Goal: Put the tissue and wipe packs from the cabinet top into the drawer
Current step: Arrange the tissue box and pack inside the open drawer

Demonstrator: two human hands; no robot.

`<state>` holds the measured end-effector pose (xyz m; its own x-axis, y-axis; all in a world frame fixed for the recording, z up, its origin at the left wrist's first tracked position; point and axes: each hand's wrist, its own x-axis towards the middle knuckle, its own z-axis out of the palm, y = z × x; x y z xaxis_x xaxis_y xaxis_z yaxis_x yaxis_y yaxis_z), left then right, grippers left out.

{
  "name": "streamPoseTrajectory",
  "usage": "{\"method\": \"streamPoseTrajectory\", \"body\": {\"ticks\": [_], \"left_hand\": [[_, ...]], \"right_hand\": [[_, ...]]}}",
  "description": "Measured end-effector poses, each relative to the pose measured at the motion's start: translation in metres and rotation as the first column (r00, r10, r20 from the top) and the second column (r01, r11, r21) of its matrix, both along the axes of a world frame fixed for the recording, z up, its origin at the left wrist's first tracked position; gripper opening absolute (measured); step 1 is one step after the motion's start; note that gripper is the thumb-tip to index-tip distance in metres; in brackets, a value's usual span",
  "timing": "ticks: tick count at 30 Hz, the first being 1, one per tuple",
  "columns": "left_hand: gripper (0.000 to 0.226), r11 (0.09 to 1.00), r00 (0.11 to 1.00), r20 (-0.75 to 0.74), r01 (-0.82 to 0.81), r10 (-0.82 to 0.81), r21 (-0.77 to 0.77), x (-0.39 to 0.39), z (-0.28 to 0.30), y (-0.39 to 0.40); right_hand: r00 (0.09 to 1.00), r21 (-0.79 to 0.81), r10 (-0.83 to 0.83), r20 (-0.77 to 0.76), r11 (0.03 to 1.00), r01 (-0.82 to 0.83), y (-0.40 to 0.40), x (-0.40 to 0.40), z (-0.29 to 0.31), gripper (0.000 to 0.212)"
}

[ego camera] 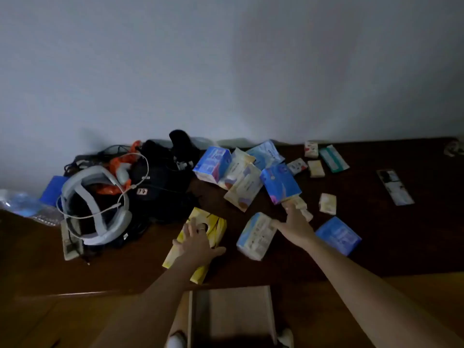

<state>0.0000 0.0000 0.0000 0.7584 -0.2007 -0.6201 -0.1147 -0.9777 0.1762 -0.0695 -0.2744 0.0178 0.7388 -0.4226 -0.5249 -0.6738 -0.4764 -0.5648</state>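
Your left hand [197, 241] lies flat, fingers spread, on the yellow tissue pack [216, 227] at the front edge of the dark wood cabinet top [376, 247]; it presses on the pack but isn't closed around it. Your right hand [295, 226] is open, fingertips at a small cream pack [300, 204], thumb against the white-and-blue pack [256, 236]; can't tell if it grips either. More packs lie scattered: blue ones [337, 234] right of your wrist, a cluster [241, 172] behind near the wall. The drawer [232, 312] is open below, between your forearms. White headset [96, 204] and black cables sit left.
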Motion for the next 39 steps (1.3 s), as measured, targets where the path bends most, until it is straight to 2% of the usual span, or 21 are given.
{"method": "streamPoseTrajectory", "body": {"ticks": [2,3,4,7,9,11,14,16,18,21,24,26,28,31,34,39], "left_hand": [[0.106,0.988,0.996,0.044,0.077,-0.083,0.136,-0.005,-0.026,-0.002],[0.103,0.972,0.986,0.101,0.111,-0.134,0.206,-0.011,-0.04,0.001],[0.096,0.971,0.966,0.207,0.111,-0.155,0.211,-0.017,-0.05,0.004],[0.071,0.988,0.88,0.457,0.081,-0.132,0.129,-0.028,-0.077,0.011],[0.065,0.991,0.809,0.574,0.089,-0.129,0.098,-0.026,-0.089,0.015],[0.065,0.992,0.776,0.618,0.091,-0.124,0.086,-0.024,-0.1,0.016],[0.065,0.994,0.787,0.607,0.075,-0.108,0.079,-0.027,-0.094,0.016],[0.063,0.994,0.816,0.569,0.07,-0.103,0.079,-0.027,-0.082,0.015],[0.06,0.989,0.823,0.548,0.128,-0.151,0.08,-0.033,-0.07,0.021],[0.054,0.963,0.821,0.521,0.268,-0.235,0.012,-0.076,-0.051,0.031],[0.056,0.918,0.849,0.439,0.38,-0.296,-0.115,-0.147,-0.037,0.034],[0.056,0.9,0.853,0.406,0.413,-0.328,-0.142,-0.19,-0.038,0.037],[0.057,0.882,0.844,0.38,0.454,-0.379,-0.129,-0.22,-0.05,0.042],[0.058,0.855,0.837,0.3,0.507,-0.458,-0.11,-0.255,-0.082,0.05],[0.056,0.865,0.862,0.17,0.495,-0.477,-0.086,-0.291,-0.127,0.064],[0.059,0.895,0.895,0.049,0.445,-0.443,-0.043,-0.316,-0.223,0.07]], "right_hand": [[0.992,0.009,0.088,-0.092,0.996,-0.087,0.008,0.013,-0.026,0.115],[0.976,0.026,0.147,-0.159,0.989,-0.145,0.017,0.015,-0.039,0.131],[0.956,0.033,0.202,-0.212,0.979,-0.2,0.026,0.015,-0.053,0.142],[0.9,-0.082,0.337,-0.276,0.925,-0.371,0.05,0.002,-0.105,0.154],[0.9,-0.203,0.343,-0.27,0.893,-0.402,0.063,-0.003,-0.133,0.155],[0.916,-0.256,0.299,-0.268,0.895,-0.367,0.071,0.001,-0.149,0.155],[0.94,-0.348,0.258,-0.223,0.88,-0.324,0.077,-0.002,-0.145,0.144],[0.965,-0.455,0.248,-0.087,0.852,-0.26,0.078,-0.014,-0.136,0.115],[0.967,-0.488,0.254,0.007,0.845,-0.219,0.083,-0.035,-0.126,0.087],[0.979,-0.36,0.202,0.018,0.915,-0.182,0.092,-0.09,-0.111,0.071],[0.998,-0.138,0.055,0.035,0.989,-0.049,0.102,-0.164,-0.097,0.065],[1.0,-0.029,-0.013,0.002,1.0,0.013,0.106,-0.216,-0.095,0.064],[0.999,0.006,-0.018,-0.034,1.0,0.019,0.11,-0.262,-0.106,0.065],[0.993,0.139,-0.022,-0.118,0.99,0.038,0.115,-0.313,-0.143,0.068],[0.979,0.274,-0.038,-0.199,0.957,0.093,0.125,-0.348,-0.196,0.071],[0.965,0.393,-0.18,-0.192,0.887,0.244,0.138,-0.365,-0.28,0.08]]}}
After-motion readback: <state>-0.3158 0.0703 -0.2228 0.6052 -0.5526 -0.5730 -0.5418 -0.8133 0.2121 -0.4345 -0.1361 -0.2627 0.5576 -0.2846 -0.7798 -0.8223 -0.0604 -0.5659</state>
